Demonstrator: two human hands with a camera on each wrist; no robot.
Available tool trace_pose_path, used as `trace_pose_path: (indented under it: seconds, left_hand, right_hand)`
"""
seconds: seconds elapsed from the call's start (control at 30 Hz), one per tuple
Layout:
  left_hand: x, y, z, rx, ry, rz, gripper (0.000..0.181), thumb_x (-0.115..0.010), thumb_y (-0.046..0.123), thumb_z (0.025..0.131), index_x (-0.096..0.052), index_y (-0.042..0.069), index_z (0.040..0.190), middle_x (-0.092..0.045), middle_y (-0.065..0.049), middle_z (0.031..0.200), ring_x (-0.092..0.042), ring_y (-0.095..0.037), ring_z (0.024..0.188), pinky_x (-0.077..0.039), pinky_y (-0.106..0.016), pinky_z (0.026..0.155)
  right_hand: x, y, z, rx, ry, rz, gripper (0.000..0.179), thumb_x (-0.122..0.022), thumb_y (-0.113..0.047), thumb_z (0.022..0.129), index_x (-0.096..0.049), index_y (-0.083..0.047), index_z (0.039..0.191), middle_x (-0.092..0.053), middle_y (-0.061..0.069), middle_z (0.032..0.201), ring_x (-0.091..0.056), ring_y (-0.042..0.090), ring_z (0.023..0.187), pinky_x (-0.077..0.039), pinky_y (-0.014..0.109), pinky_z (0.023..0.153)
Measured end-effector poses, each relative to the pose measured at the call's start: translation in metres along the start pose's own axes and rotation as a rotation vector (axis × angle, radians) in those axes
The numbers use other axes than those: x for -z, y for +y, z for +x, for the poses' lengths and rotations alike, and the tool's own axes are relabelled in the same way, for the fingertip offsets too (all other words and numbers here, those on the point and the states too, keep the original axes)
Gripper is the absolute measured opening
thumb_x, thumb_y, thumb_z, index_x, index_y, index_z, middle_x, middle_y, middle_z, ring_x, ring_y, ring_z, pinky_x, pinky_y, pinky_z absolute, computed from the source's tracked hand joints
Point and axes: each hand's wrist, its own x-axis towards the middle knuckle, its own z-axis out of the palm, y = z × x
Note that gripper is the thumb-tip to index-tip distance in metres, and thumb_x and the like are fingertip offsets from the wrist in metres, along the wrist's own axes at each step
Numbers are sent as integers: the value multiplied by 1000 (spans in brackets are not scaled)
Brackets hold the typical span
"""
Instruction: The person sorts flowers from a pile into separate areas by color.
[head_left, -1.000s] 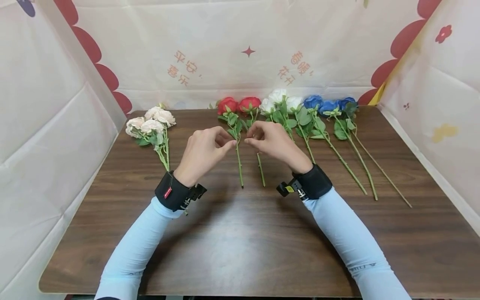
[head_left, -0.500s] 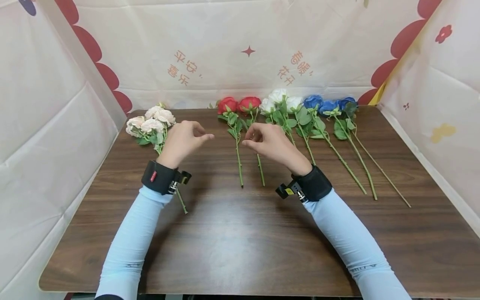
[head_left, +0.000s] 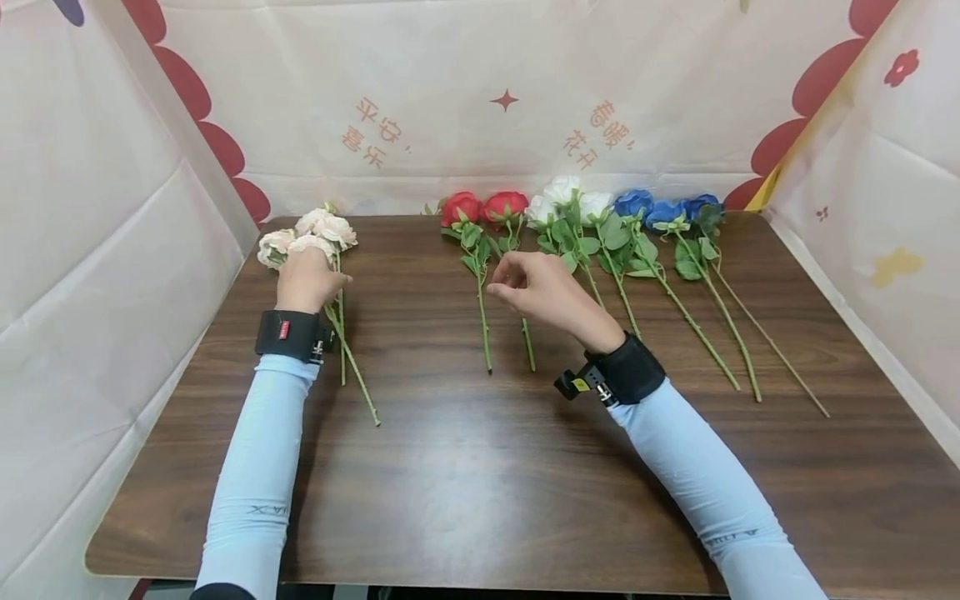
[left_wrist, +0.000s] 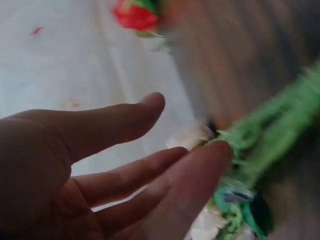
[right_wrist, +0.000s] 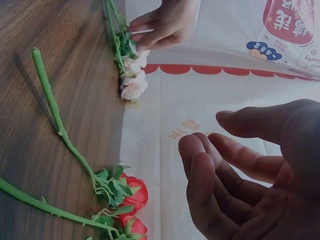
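Note:
My left hand [head_left: 306, 282] is over the bunch of pale pink artificial flowers [head_left: 330, 227] at the table's left, partly covering the blooms and upper stems. In the left wrist view its thumb stands well apart from the fingers [left_wrist: 200, 185], and nothing lies between them; the green stems [left_wrist: 272, 127] run just beyond. My right hand [head_left: 543, 290] hovers above the stem of the right-hand red rose [head_left: 505, 205], fingers loosely bent around air. Beside that bloom lies a second red rose [head_left: 461, 208], its stem pointing toward me.
Several white roses [head_left: 561, 192] and blue roses [head_left: 633, 202] lie along the back right, stems angled toward the front. A thin bare stem [head_left: 780, 358] is outermost on the right. Patterned white cloth [head_left: 450, 100] walls the brown wooden table [head_left: 450, 483] at the back and sides.
My left hand has swung left from beside the red roses to the pale pink flowers. My right hand has stayed almost still.

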Motion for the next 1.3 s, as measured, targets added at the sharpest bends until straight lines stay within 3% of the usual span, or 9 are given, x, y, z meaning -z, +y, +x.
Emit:
trace_pose_path:
  seconds: [0.13,0.2,0.37,0.57,0.83,1.0,1.1,1.23,1.3]
  left_hand:
    - [-3,-3,0,43,-16,56,36,-76,30,77,-63,-3,79,-65,-28,95,-59,-46,96,-45,-54,82]
    - [-3,-4,0,62,-36,63,37,-76,30,77,-64,-5,84,-64,-29,97,-59,-45,96,-45,-54,81]
    - [-6,-10,-1,89,-82,89,39,-78,28,75,-66,-6,89,-67,-30,92,-63,-45,92,-48,-54,79]
    - [-14,-16,3,92,-120,55,32,-77,19,75,-66,-7,90,-69,-28,86,-68,-43,84,-47,-54,87]
    - [-16,-15,12,88,-170,28,45,-74,20,76,-59,-12,105,-59,-36,116,-57,-49,110,-41,-55,98]
    - [-17,-13,11,103,-204,-15,44,-72,19,79,-57,-13,107,-58,-38,116,-71,-40,87,-40,-53,102]
    - [-16,-11,10,115,-221,-53,42,-72,17,80,-57,-13,105,-66,-34,99,-73,-30,64,-38,-52,105]
    - [-14,-7,8,136,-238,-103,36,-72,14,80,-59,-12,101,-70,-18,64,-69,-22,50,-37,-49,107]
    - [-14,-7,7,146,-242,-127,32,-72,13,81,-61,-12,98,-68,-13,57,-69,-21,49,-39,-46,107]
  right_hand:
    - [-1,0,0,10,-6,2,14,-63,-33,93,-64,-19,96,-68,-1,75,-63,15,60,-51,32,56]
    - [-2,-1,0,21,-3,-2,13,-63,-33,93,-64,-20,96,-67,-1,74,-63,14,60,-50,32,55]
    - [-3,-1,2,37,-4,-15,12,-63,-31,93,-64,-19,95,-67,-2,74,-63,13,59,-50,31,55]
    - [-5,-2,2,29,-19,-9,11,-63,-30,93,-65,-19,95,-68,0,77,-64,16,60,-50,32,56]
    - [-3,-2,3,18,-22,-10,12,-62,-29,94,-65,-18,96,-68,1,80,-66,21,64,-51,32,57]
    - [-3,0,2,3,-29,-12,12,-61,-29,94,-65,-18,97,-69,3,81,-66,19,63,-51,33,57]
    - [-4,1,1,6,-28,-12,12,-62,-29,94,-65,-18,97,-69,2,80,-65,17,62,-51,33,57]
    - [-5,2,1,10,-23,-7,12,-62,-29,93,-65,-18,96,-68,-1,77,-66,21,63,-51,33,57]
    - [-5,2,0,7,-26,-9,12,-62,-29,94,-65,-18,96,-67,-1,77,-67,23,64,-51,33,58]
